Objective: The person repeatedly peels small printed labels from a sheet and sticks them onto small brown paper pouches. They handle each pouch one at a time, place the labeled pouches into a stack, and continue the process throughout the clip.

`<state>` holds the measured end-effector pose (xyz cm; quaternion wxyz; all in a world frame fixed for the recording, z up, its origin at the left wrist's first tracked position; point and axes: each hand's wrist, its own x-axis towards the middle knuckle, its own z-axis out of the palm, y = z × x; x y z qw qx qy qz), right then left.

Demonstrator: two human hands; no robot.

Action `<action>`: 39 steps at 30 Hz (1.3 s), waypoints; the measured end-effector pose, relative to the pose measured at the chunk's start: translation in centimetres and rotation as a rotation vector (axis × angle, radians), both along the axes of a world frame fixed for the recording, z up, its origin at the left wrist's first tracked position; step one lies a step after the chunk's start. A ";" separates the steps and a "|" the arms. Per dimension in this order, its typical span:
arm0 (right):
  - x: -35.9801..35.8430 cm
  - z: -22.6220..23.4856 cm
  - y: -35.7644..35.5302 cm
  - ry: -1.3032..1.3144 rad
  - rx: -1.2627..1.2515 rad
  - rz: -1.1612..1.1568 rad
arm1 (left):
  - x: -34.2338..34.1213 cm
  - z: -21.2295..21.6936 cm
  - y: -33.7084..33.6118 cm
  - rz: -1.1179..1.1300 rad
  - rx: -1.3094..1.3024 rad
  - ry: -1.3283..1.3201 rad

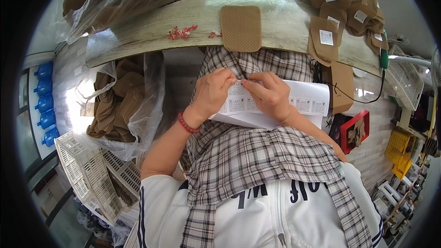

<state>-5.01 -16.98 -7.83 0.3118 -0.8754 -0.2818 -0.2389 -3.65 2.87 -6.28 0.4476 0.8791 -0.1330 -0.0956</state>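
A white sheet of printed labels (307, 91) lies across my lap, its right end curling. My left hand (213, 91), with a red bead bracelet at the wrist, pinches the sheet near a label at its upper edge. Close beside it, my right hand (270, 94) has thumb and forefinger closed at the same spot. Whether a label has lifted off between the fingertips is too small to tell. Just beyond both hands, a brown mesh pad (241, 27) rests at the table's near edge, with no label on its upper face.
Labelled brown pads (327, 37) are piled at the table's (183, 7) right. Bits of red and white scrap (183, 32) lie left of the mesh pad. A plastic bag of brown pieces (124, 96) stands at left above white crates (89, 174). An open cardboard box (341, 85) is at right.
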 end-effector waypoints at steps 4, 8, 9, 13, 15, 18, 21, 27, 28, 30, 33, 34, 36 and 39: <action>0.4 -0.2 0.4 0.079 0.118 -0.012 | 0.3 0.1 0.1 0.005 -0.042 0.049; -0.2 -0.7 -0.1 0.223 0.245 -0.013 | 1.2 0.4 2.3 -0.007 -0.131 0.311; -0.3 -0.9 -0.4 0.255 0.271 -0.001 | 1.5 0.6 3.2 -0.011 -0.148 0.450; -0.2 0.6 -0.7 0.119 0.263 0.226 | 3.0 -0.1 3.8 0.100 -0.433 0.759; -1.0 1.2 -1.3 0.246 0.339 0.273 | 3.4 0.1 3.4 0.093 -0.407 0.701; 0.0 3.4 -1.6 0.600 0.963 0.181 | 3.3 1.8 2.3 0.064 -0.119 0.379; 4.7 4.5 -3.0 0.815 1.164 -0.004 | 2.8 2.5 1.3 -0.038 0.052 -0.382; 12.4 3.9 -1.1 0.939 0.854 -0.064 | 4.9 1.3 -0.3 -0.119 0.084 -0.514; 12.9 3.2 -0.8 0.952 0.788 -0.082 | 4.9 0.9 -0.4 -0.121 0.073 -0.506; 13.2 1.7 -0.3 0.919 0.655 -0.147 | 5.0 0.5 -0.5 -0.124 0.053 -0.496; 13.3 1.1 0.2 0.874 0.549 -0.225 | 5.1 0.4 -0.4 -0.110 0.046 -0.494; 13.4 1.3 0.3 0.870 0.535 -0.234 | 5.1 0.4 -0.4 -0.108 0.049 -0.498; 13.4 1.6 0.4 0.862 0.508 -0.253 | 5.2 0.3 -0.5 -0.102 0.048 -0.505; 13.4 1.5 0.4 0.857 0.481 -0.281 | 5.2 0.3 -0.5 -0.097 0.043 -0.510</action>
